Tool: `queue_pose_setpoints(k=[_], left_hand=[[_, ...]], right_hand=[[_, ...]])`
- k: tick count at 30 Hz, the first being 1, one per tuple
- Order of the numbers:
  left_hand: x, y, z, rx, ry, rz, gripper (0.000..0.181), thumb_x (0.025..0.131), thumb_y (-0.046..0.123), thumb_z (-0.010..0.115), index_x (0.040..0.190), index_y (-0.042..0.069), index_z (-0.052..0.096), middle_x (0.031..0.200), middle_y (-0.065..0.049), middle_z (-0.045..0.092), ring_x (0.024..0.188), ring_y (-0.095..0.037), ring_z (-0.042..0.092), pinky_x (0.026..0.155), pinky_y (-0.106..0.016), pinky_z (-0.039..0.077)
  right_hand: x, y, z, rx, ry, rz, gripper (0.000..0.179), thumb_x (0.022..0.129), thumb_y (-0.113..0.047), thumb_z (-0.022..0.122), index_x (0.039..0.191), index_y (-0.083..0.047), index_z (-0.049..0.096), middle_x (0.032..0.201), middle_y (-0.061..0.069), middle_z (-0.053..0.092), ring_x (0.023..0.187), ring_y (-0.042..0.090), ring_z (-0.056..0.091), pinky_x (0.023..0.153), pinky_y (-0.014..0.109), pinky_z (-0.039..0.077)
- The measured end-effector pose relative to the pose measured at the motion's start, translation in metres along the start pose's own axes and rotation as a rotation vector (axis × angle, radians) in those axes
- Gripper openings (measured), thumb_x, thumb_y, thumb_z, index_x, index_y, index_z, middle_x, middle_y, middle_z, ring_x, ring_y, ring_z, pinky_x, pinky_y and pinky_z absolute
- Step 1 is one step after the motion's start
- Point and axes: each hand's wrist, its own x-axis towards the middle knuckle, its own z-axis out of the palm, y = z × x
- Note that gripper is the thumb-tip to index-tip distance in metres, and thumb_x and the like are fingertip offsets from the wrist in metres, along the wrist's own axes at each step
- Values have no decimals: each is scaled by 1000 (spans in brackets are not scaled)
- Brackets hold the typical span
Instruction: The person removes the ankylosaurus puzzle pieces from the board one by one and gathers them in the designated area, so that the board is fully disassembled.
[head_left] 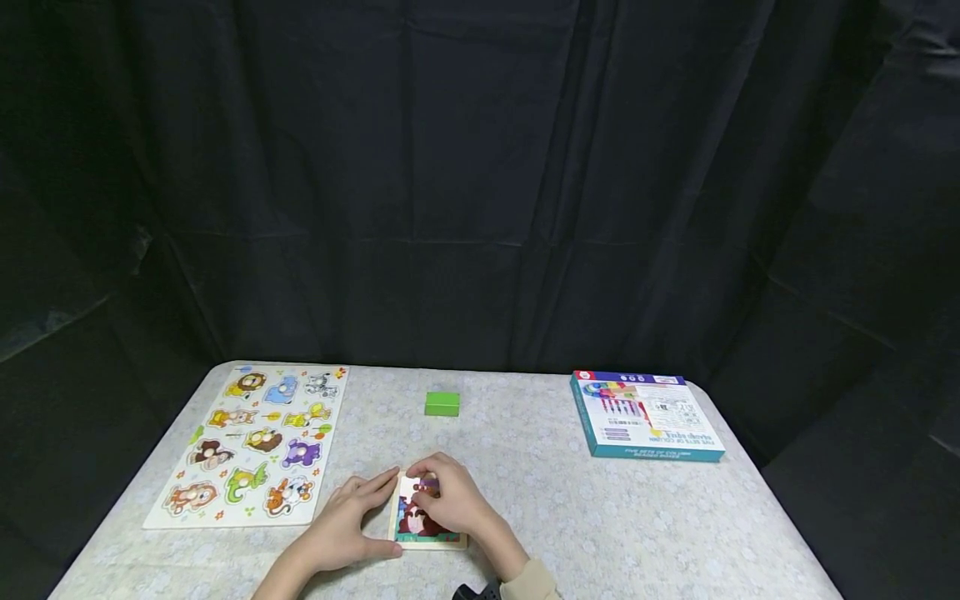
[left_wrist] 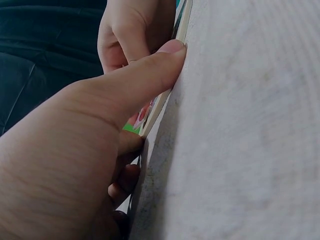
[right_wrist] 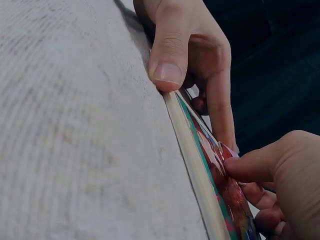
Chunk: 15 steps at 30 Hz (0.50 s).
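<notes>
A small wooden jigsaw puzzle board (head_left: pixel 427 546) with a pale frame and a dark red animal picture lies flat near the table's front. My left hand (head_left: pixel 348 521) holds it at the left side, thumb at the near corner and index finger at the far one. My right hand (head_left: pixel 453 496) reaches over the picture from the right. Between its thumb and fingers it pinches a small puzzle piece (right_wrist: pixel 228 151), pinkish and tilted up in the right wrist view; the fingers hide most of it. A white patch of the board shows at the upper left.
A larger animal peg puzzle (head_left: pixel 255 442) lies to the left. Beyond the small board stands a green block (head_left: pixel 442 404). At the back right lies a flat boxed toy set (head_left: pixel 645 417). A black curtain (head_left: pixel 480 183) hangs behind the table.
</notes>
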Motion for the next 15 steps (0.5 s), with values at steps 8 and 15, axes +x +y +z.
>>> queue_pose_setpoints(k=[8, 15], left_hand=[[-1, 0, 0, 13, -4, 1, 104, 72, 57, 92, 157, 12, 54, 164, 2, 49, 104, -3, 43, 98, -39, 43], [0, 0, 0, 3, -1, 1, 103, 72, 56, 92, 157, 12, 53, 163, 2, 50, 103, -3, 43, 98, -38, 42]], right_hand=[[0, 2, -3, -17, -6, -33, 30, 95, -12, 78, 123, -18, 74, 110, -4, 67, 101, 10, 61, 91, 35, 55], [1, 6, -3, -27, -1, -45, 29, 96, -15, 78, 124, -13, 75, 110, -4, 69, 101, 10, 63, 92, 33, 55]])
